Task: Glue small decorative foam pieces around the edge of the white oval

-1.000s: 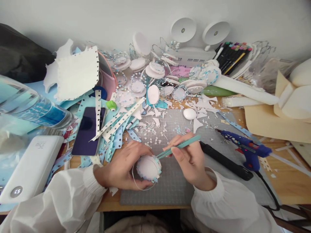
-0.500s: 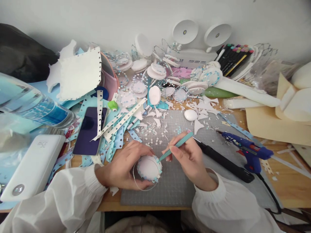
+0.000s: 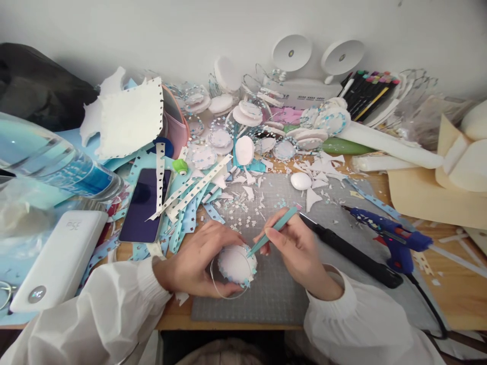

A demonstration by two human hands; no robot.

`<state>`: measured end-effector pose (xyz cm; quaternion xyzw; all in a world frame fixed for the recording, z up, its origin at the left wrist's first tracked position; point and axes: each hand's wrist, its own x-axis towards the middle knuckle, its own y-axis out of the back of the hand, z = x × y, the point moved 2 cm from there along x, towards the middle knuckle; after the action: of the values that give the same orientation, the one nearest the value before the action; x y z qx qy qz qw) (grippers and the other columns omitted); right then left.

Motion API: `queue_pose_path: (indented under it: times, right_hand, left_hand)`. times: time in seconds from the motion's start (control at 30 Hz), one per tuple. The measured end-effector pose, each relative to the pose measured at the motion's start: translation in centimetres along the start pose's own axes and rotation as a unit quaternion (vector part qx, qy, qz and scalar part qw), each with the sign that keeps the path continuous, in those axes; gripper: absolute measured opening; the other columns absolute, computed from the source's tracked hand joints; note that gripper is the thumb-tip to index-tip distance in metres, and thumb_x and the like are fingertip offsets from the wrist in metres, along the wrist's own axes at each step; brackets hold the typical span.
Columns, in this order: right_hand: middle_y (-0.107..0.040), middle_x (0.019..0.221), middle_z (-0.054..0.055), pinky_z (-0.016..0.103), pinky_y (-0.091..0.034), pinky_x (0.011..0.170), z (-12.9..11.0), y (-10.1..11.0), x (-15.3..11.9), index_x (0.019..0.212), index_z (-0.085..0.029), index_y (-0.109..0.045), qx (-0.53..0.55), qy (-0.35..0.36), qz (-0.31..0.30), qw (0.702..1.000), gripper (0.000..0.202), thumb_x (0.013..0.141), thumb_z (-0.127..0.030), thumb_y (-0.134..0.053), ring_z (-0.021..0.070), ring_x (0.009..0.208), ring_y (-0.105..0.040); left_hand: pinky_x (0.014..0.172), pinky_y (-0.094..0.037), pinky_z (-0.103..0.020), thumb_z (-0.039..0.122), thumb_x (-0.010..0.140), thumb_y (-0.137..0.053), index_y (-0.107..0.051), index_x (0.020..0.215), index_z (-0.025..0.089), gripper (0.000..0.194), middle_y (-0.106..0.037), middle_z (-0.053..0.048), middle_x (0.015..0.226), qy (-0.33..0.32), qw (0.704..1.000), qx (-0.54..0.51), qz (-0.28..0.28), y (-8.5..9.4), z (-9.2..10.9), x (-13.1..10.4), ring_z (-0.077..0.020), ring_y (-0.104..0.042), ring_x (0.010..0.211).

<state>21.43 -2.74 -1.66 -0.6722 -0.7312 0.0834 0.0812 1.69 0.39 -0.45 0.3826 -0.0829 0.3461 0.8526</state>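
White and round, the disc (image 3: 234, 266) is held over the near part of the cutting mat (image 3: 266, 306), with small blue and pale stars (image 3: 251, 277) around its edge. Thumb and fingers of the left hand (image 3: 198, 258) grip its left side, where a thin wire loop (image 3: 228, 298) also curves. The right hand (image 3: 294, 241) is closed on teal tweezers (image 3: 274, 228), their tips at the starred edge; whether they pinch a star is too small to tell. Farther back on the mat lie loose stars (image 3: 246, 219). A blue glue gun (image 3: 393, 230) sits at the mat's right edge; a phone (image 3: 137, 210) lies left of the mat.
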Motion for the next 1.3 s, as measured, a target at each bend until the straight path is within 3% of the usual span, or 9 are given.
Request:
queue_pose_path:
  times: [0.57,0.8,1.07,1.3]
  right_hand:
    - [-0.068,0.079,0.000,0.025,-0.052,0.058,0.4,0.3,0.1,0.089,-0.023,-0.056,0.026,-0.008,0.006,1.000,0.007,0.091,-0.028,-0.060,0.0109,0.063,-0.064]
    - [-0.065,0.075,-0.002,0.024,-0.050,0.058,0.3,0.7,0.8,0.087,-0.023,-0.056,0.031,0.011,0.081,0.996,0.010,0.089,-0.031,-0.062,0.0107,0.062,-0.062]
    - [-0.061,0.088,-0.001,0.024,-0.049,0.067,0.1,1.9,1.7,0.090,-0.024,-0.061,-0.059,0.126,0.209,0.968,0.008,0.085,-0.027,-0.067,0.0098,0.072,-0.058]
    - [-0.065,0.088,0.001,0.030,-0.055,0.073,-0.2,1.8,2.2,0.086,-0.022,-0.061,-0.112,0.157,0.217,0.957,0.011,0.080,-0.024,-0.071,0.0143,0.079,-0.065]
  left_hand:
    - [0.087,-0.044,-0.041,0.040,0.074,-0.073,-0.044,0.123,0.023,0.060,-0.065,-0.010,0.112,0.012,0.999,0.020,-0.024,-0.2,-0.5,-0.4,-0.0267,-0.062,0.098]
    - [0.088,-0.045,-0.040,0.039,0.071,-0.074,-0.044,0.122,0.024,0.061,-0.065,-0.010,0.112,0.027,0.999,0.012,-0.020,-0.1,-0.2,-0.3,-0.0273,-0.062,0.099]
    - [0.088,-0.046,-0.038,0.038,0.069,-0.076,-0.049,0.119,0.022,0.059,-0.065,-0.009,0.109,0.073,0.997,0.009,-0.033,0.0,-0.2,-0.4,-0.0265,-0.061,0.099]
    - [0.087,-0.045,-0.038,0.043,0.067,-0.078,-0.049,0.116,0.022,0.060,-0.063,-0.009,0.109,0.087,0.993,0.030,-0.073,-0.1,-0.3,-0.4,-0.0263,-0.059,0.098]
